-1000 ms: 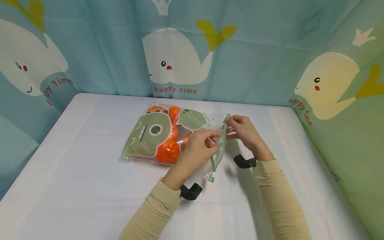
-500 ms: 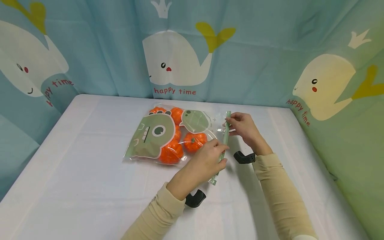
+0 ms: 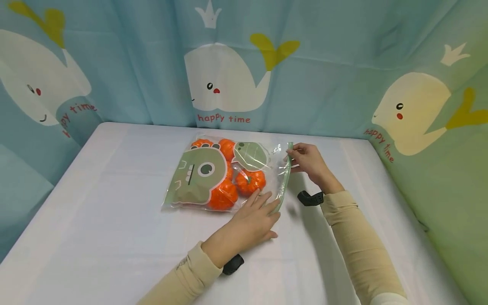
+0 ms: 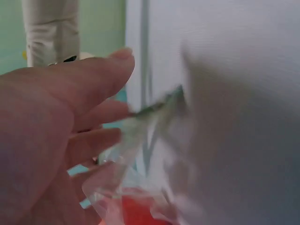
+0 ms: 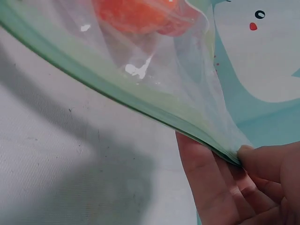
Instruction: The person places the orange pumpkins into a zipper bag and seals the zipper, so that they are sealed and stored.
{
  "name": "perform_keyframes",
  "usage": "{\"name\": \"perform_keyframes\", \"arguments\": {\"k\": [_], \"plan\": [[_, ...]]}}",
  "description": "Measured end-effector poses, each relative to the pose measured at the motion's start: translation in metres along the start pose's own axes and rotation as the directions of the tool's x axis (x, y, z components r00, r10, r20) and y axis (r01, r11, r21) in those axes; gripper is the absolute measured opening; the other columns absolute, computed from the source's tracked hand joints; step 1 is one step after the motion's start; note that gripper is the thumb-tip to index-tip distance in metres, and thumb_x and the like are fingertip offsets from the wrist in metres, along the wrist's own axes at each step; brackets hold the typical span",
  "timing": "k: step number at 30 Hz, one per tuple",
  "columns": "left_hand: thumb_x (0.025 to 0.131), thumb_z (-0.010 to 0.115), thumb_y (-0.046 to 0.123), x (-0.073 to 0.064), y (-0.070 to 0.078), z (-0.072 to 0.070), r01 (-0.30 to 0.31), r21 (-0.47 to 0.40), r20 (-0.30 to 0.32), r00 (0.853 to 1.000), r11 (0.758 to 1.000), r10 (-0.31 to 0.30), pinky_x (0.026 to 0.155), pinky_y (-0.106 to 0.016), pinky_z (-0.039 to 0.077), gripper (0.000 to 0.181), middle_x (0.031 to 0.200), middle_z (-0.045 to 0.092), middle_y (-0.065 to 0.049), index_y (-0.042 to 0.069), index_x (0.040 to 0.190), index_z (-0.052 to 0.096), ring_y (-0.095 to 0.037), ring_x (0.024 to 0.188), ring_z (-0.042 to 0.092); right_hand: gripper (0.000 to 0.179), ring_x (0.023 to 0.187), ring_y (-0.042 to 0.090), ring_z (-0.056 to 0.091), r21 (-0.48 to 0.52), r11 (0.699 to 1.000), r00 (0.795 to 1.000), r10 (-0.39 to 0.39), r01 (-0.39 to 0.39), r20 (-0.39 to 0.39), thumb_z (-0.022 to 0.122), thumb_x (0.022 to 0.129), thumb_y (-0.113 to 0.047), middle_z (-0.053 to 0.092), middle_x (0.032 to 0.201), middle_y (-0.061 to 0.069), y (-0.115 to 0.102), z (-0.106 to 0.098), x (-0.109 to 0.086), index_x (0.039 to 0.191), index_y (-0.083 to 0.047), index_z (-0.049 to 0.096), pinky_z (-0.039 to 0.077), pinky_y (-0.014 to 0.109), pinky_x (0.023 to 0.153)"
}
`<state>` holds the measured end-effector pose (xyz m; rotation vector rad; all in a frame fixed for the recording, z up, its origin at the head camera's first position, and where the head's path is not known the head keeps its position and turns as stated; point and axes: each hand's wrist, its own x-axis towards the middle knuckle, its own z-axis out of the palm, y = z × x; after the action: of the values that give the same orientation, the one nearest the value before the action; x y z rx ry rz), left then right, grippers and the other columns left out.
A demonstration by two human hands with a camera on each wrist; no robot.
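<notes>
A clear zip bag (image 3: 274,178) printed with a green one-eyed monster lies on the table, with several small orange pumpkins (image 3: 250,182) inside. My right hand (image 3: 310,165) pinches the far corner of its green zip edge (image 5: 140,112) between thumb and fingers, holding that corner up. My left hand (image 3: 248,222) lies over the near end of the bag's mouth, fingers spread and fairly straight. In the left wrist view the thumb of the left hand (image 4: 61,103) stands apart from the bag corner, which is blurred beside the fingers.
The white table (image 3: 114,237) runs up to a blue whale-print curtain (image 3: 324,97) at the back, which continues along both sides. Black wrist straps (image 3: 309,198) sit below the sleeves.
My left hand has let go of the middle of the zip edge and moved down to its near end, fingers spreading. The zip edge now bows; the right hand keeps its pinch.
</notes>
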<state>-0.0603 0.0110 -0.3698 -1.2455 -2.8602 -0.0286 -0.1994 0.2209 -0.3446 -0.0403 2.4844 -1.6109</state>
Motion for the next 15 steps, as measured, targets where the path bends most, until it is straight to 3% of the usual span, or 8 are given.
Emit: {"name": "perform_keyframes", "arguments": {"k": [6, 9, 15], "plan": [[0.083, 0.076, 0.049, -0.008, -0.005, -0.003, 0.052, 0.009, 0.014, 0.999, 0.999, -0.052, 0.124, -0.055, 0.006, 0.084, 0.162, 0.032, -0.001, 0.025, 0.153, 0.038, -0.03, 0.154, 0.015, 0.037, 0.076, 0.012, 0.07, -0.017, 0.999, 0.999, 0.035, -0.036, -0.017, 0.052, 0.104, -0.019, 0.064, 0.111, 0.025, 0.003, -0.002, 0.002, 0.127, 0.01, 0.052, 0.062, 0.033, 0.07], [0.085, 0.078, 0.036, -0.008, -0.005, 0.001, 0.066, 0.044, -0.014, 0.998, 0.997, -0.066, 0.123, -0.06, 0.006, 0.082, 0.162, 0.031, -0.001, 0.027, 0.155, 0.034, -0.032, 0.154, 0.014, 0.037, 0.076, 0.013, 0.07, -0.014, 0.999, 0.999, 0.041, -0.042, -0.025, 0.051, 0.104, -0.019, 0.066, 0.107, 0.021, 0.005, -0.001, 0.003, 0.127, 0.01, 0.052, 0.062, 0.033, 0.069], [0.093, 0.069, 0.023, -0.006, 0.0, 0.011, 0.073, 0.156, -0.165, 0.985, 0.985, -0.047, 0.118, -0.066, 0.017, 0.061, 0.154, 0.045, 0.0, 0.027, 0.149, 0.045, -0.03, 0.148, 0.032, 0.036, 0.078, 0.016, 0.07, -0.026, 0.999, 0.999, 0.042, -0.043, -0.028, 0.05, 0.104, -0.019, 0.064, 0.108, 0.022, 0.001, 0.002, 0.004, 0.126, 0.009, 0.052, 0.062, 0.033, 0.068]]}}
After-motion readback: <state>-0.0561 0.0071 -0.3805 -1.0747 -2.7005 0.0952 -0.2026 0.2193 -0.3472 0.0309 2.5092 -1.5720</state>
